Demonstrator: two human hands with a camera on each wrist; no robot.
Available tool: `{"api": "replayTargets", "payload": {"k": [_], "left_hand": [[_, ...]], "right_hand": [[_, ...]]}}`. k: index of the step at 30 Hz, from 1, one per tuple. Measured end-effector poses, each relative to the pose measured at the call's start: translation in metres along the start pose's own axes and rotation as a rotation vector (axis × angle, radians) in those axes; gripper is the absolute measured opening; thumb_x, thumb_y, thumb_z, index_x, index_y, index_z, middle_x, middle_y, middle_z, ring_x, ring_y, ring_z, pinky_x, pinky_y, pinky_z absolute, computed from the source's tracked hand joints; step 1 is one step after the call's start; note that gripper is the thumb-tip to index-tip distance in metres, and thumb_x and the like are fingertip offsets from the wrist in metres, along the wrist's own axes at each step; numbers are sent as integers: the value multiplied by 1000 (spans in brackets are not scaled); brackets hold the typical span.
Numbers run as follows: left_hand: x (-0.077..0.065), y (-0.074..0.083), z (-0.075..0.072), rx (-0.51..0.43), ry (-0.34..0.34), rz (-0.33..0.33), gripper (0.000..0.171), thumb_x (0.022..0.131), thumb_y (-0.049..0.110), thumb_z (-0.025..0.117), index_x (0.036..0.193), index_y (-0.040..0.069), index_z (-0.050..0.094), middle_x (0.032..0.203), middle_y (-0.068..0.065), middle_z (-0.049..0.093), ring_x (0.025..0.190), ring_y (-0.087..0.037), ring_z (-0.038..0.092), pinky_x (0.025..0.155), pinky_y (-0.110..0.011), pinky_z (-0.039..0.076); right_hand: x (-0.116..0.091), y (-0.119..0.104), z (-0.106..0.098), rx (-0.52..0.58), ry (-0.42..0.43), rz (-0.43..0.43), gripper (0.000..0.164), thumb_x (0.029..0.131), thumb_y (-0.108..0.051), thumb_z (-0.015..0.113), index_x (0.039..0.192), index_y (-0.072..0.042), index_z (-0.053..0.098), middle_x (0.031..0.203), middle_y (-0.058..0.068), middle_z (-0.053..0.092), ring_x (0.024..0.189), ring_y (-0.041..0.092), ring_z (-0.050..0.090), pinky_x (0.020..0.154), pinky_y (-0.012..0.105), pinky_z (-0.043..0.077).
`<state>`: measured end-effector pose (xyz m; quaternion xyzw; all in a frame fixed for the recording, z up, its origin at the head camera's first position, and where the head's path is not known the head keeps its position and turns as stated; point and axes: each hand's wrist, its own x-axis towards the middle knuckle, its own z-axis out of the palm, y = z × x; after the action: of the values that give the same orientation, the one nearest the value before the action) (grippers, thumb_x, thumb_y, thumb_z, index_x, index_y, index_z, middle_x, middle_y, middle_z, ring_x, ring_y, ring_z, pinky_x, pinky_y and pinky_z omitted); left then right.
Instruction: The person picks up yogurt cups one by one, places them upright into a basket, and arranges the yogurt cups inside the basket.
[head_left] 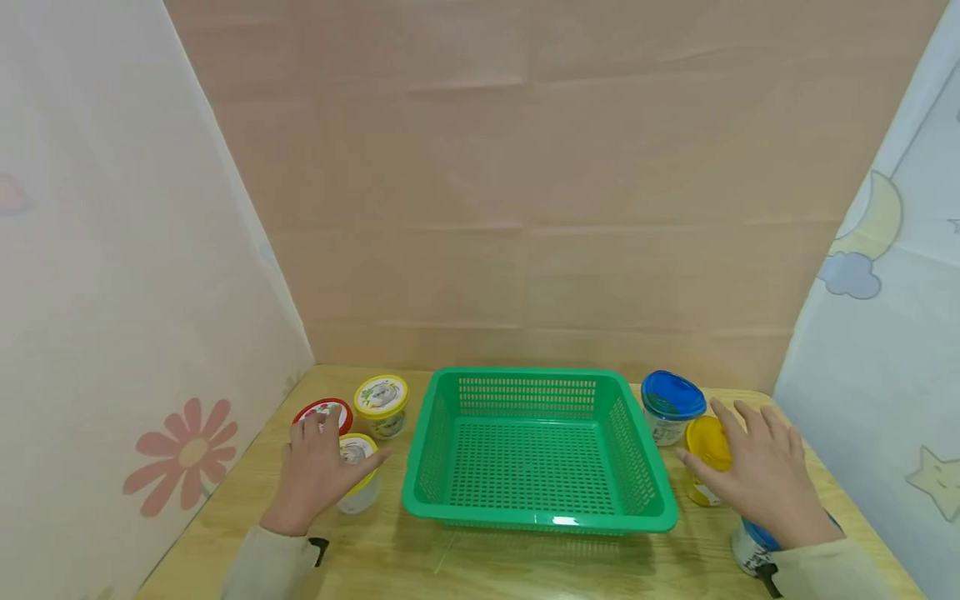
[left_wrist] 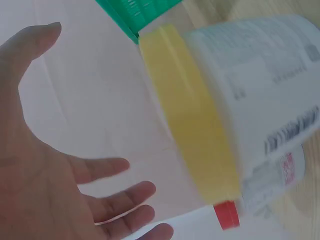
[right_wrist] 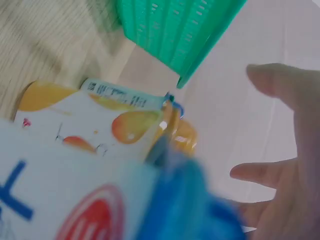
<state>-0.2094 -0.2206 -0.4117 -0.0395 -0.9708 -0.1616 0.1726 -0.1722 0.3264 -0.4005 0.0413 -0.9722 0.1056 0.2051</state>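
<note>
My left hand hovers with spread fingers over the left cups, holding nothing. Beneath and beside it are a yellow-lidded cup and a red-lidded cup, partly hidden by the fingers. In the left wrist view, the yellow-lidded cup shows a barcode, with a gap between it and the fingers. Over on the right, my right hand hangs with its fingers apart and nothing in its grasp. Near it are a yellow-topped cup and a blue-topped cup, the latter partly covered by hand and wrist.
Between the hands a green plastic basket stands on the wooden table, with nothing inside. Behind the left hand is another yellow-lidded cup; at the back right, a blue-topped cup. Cloth walls rise behind and at both sides.
</note>
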Motion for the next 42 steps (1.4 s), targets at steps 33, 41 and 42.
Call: {"api": "replayTargets", "payload": {"k": [33, 41, 42], "left_hand": [[-26, -27, 16, -94, -127, -204, 102, 67, 66, 81, 122, -14, 50, 109, -29, 52, 93, -42, 46, 69, -44, 42], [-25, -27, 16, -128, -128, -199, 97, 68, 61, 83, 120, -13, 50, 107, -28, 52, 93, -41, 45, 70, -43, 41], [-25, -27, 16, -134, -129, -198, 97, 68, 61, 82, 121, -13, 50, 107, -28, 52, 94, -41, 44, 69, -43, 41]], "right_hand": [[-1, -52, 18, 280, -310, 50, 55, 91, -22, 71, 129, 14, 55, 80, 1, 64, 61, 10, 54, 51, 26, 46], [-1, -49, 25, 304, -303, 62, 56, 90, -20, 70, 131, 14, 53, 80, 1, 63, 64, 11, 54, 51, 25, 46], [-2, -48, 25, 307, -302, 63, 56, 90, -20, 70, 131, 14, 53, 80, 1, 63, 63, 11, 54, 51, 25, 46]]}}
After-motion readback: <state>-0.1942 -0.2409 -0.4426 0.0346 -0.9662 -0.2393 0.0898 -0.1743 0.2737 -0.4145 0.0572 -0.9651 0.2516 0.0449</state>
